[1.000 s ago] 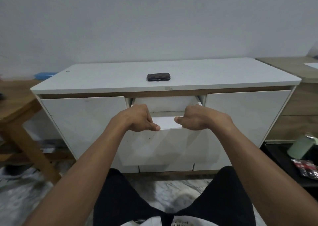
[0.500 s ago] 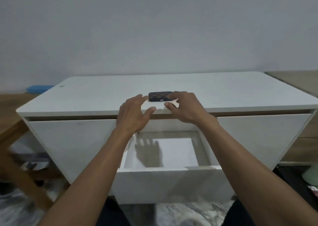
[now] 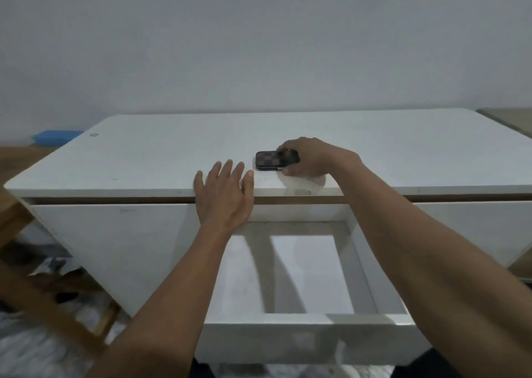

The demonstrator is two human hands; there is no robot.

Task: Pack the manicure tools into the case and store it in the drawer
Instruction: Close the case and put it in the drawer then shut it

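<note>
Case (image 3: 277, 160) near front edge of tabletop (image 3: 161, 158), lying flat. Our right hand (image 3: 309, 158) grips its right end, fingers over far edge, thumb at near edge. Our left hand (image 3: 223, 196) at 8 o'clock of case, fingers straight, flat on tabletop edge. Drawer (image 3: 305, 338) pulled out at 6 o'clock of case.

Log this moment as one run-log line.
right hand grips case on cabinet top | left hand open | drawer open

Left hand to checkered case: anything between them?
Head view: only bare white cabinet top separates the left hand from the case.
</note>
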